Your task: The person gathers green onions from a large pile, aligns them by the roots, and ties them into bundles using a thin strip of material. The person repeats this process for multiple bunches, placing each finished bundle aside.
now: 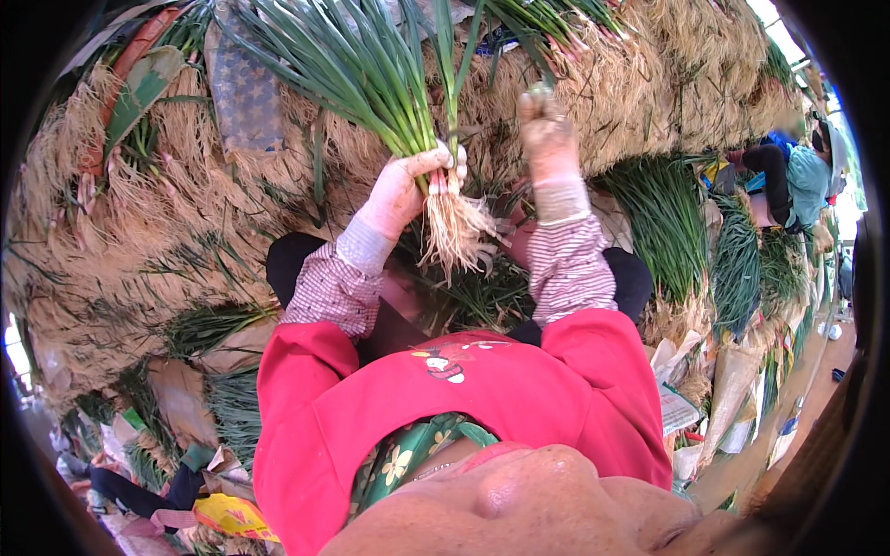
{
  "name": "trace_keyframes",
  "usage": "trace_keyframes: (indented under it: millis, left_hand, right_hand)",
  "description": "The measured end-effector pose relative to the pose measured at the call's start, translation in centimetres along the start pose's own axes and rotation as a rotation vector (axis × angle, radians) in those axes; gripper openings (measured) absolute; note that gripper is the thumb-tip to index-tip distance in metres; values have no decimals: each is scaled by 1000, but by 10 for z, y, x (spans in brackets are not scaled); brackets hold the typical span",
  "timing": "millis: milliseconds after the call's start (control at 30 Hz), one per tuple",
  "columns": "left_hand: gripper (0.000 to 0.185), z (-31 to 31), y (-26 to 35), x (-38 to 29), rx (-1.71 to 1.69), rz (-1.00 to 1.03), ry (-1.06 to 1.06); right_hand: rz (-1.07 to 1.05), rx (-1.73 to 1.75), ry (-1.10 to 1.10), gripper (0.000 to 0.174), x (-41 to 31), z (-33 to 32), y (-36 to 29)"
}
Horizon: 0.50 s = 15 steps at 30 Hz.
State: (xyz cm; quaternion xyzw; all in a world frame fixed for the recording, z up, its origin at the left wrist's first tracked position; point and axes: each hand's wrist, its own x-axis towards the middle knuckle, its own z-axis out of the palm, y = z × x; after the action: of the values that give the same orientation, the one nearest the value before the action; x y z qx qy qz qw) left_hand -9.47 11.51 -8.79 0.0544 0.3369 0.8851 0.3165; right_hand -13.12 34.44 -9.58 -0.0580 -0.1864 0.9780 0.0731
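Observation:
My left hand (400,191) grips a bunch of green onions (396,104) near its base, with the long green leaves fanning up and to the left. Below the fist hang the bunch's pale stringy roots (452,229), beneath short pinkish-white stem ends. Some of my left fingertips look whitish. My right hand (549,135) is raised to the right of the bunch, apart from it, in front of a bank of roots. It is blurred and its fingers are curled. Something pale green shows at the fingertips; whether it is held is unclear.
A long heap of green onions, roots outward (626,90), runs across in front of me. More leafy bunches (660,229) lie to the right. A star-patterned cloth (247,90) hangs over the heap. Another person (799,174) sits at far right. Loose leaves (487,299) lie between my knees.

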Motion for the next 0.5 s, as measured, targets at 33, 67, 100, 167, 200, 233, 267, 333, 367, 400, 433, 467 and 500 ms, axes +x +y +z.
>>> trace_keyframes:
  millis: [33, 67, 100, 167, 200, 233, 267, 333, 367, 400, 433, 467, 500]
  left_hand:
    - [15, 0, 5, -5, 87, -17, -19]
    - [19, -3, 5, -2, 23, -39, -9]
    - [23, -5, 2, -3, -44, -66, 14]
    - [23, -9, -2, 0, -27, -96, -12]
    - [23, -10, 0, -1, -8, -101, -11]
    - [21, -8, 1, 0, 86, -56, -4]
    - [24, -7, 4, -1, 136, -42, 18]
    - [23, -14, -1, -1, 196, -1, 60]
    - [19, -26, -4, -1, 272, -2, 63]
    - [17, -23, 0, -5, 295, -23, 51]
    - [16, -17, 4, -9, 320, -40, 39]
    - [13, -19, 4, -11, 254, -23, 12]
    - [17, -15, 5, -13, 140, -40, 35]
  right_hand:
    - [-111, -116, 61, 15, -4, 14, -14]
    - [3, -334, -105, 19, -18, 34, -15]
    - [130, -545, -263, 23, -28, 43, -7]
    - [496, -894, -287, 24, -29, 42, 6]
    - [416, -1046, -377, 27, -30, 40, 19]
    - [330, -1194, -467, 31, -32, 39, 28]
    - [223, -1407, -480, 36, -33, 40, 26]
    - [-253, -2045, -548, 27, -34, 37, 31]
    - [-486, -2196, -591, 20, -29, 26, 38]
    - [-293, -1876, -349, 22, -30, 34, 34]
    - [-119, -1536, -126, 25, -31, 42, 28]
    - [-69, -1045, -35, 29, -20, 31, 13]
    - [78, -716, -191, 32, -14, 34, -3]
